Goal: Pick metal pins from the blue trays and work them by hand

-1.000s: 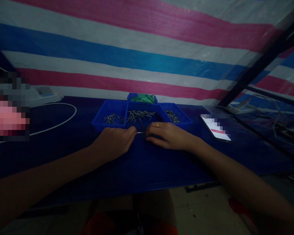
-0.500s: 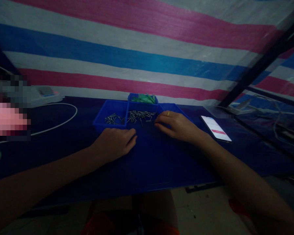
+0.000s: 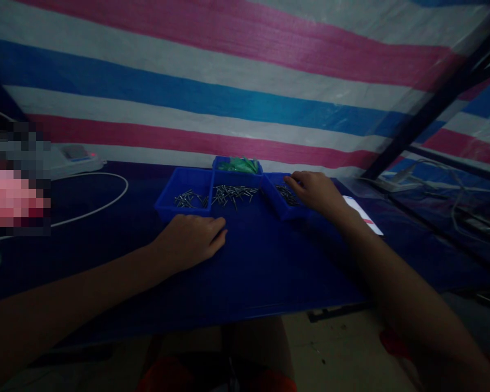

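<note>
Right fingers above blue plastic tray of slim metal pins, left fingers curled, both holds unclear, broad dark-blue surface between, straight edge nearer.

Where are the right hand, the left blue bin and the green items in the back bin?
Right hand (image 3: 316, 190): head view, back of the hand.
Left blue bin (image 3: 193, 178): head view, bare inside surface toward the back.
Green items (image 3: 244, 165): head view, middle of the heap.
</note>
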### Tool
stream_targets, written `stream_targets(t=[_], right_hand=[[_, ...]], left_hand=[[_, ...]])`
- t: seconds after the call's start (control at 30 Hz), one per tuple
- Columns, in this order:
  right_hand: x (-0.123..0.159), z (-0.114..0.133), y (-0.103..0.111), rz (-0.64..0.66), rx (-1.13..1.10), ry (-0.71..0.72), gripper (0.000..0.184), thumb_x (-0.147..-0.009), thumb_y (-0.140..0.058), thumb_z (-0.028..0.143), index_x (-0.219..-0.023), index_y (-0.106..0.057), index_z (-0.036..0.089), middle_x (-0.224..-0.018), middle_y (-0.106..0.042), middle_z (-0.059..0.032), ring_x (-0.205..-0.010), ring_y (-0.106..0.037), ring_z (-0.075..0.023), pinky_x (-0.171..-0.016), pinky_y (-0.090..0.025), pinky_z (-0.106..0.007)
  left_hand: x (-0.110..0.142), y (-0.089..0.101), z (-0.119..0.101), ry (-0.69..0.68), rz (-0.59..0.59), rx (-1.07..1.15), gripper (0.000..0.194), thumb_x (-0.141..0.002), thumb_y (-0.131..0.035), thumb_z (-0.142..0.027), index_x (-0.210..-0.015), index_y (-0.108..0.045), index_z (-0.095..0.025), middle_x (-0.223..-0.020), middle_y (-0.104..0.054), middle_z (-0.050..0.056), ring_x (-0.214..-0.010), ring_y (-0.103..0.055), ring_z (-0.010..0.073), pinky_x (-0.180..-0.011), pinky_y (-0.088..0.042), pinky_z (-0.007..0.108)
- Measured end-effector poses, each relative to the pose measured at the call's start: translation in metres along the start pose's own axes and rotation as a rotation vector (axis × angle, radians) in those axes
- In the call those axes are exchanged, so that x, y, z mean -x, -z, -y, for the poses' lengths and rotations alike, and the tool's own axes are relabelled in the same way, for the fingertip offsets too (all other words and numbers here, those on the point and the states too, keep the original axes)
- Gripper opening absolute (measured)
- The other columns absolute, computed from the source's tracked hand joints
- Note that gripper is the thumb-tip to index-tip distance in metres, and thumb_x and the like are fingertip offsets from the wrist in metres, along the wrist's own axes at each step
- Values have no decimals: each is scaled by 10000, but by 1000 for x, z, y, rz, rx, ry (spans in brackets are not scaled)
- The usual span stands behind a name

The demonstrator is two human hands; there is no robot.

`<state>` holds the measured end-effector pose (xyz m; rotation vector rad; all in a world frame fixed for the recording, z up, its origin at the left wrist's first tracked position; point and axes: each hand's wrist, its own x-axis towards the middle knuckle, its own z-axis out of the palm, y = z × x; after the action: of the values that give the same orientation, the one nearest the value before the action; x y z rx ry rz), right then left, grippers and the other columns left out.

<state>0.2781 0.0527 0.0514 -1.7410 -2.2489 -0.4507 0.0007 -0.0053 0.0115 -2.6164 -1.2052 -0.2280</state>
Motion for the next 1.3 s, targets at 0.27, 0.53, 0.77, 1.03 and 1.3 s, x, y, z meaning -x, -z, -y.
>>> stream_targets(t=[0.27, 0.53, 0.77, 1.03, 1.3], right_hand=[[-1, -1, -1, 37, -9, -25, 406, -905, -282, 391, -752, -586, 171, -724, -626, -104, -628, -548, -186, -579, -323, -312], [0, -2, -4, 51, -6, 11, 400, -914, -262, 379, -776, -580, 179, -726, -626, -95, -637, -553, -182, -586, -339, -312], [1, 0, -2, 36, 1, 7, 385, -912, -271, 381, -786, -573, 177, -732, -624, -95, -641, -553, -184, -576, -333, -305], [0, -1, -3, 19, 21, 36, 396, -912, -261, 392, -781, -569, 180, -728, -623, -89, -631, -544, -174, -565, -329, -302], [1, 1, -1, 20, -37, 13, 378, -901, -291, 392, -781, -579, 178, -745, -625, -106, -644, -547, -195, -575, -325, -318]], left_hand=[[0, -2, 0, 0, -9, 32, 252, -868, -370, -327, -808, -574, -192, -696, -651, 17, -579, -601, 172, -438, -271, 244], [1, -2, 1, 4, 2, 20, 250, -872, -367, -328, -806, -567, -193, -710, -655, 16, -590, -603, 177, -442, -268, 244], [1, -1, 1, -5, 0, 32, 261, -872, -359, -319, -803, -571, -183, -707, -652, 22, -587, -602, 172, -445, -275, 244], [1, -4, 2, -5, -26, 48, 256, -863, -373, -318, -801, -580, -181, -701, -649, 29, -564, -591, 164, -439, -278, 244], [1, -2, 1, 4, -2, 30, 247, -868, -373, -320, -809, -572, -186, -724, -658, 24, -603, -603, 168, -446, -290, 235]])
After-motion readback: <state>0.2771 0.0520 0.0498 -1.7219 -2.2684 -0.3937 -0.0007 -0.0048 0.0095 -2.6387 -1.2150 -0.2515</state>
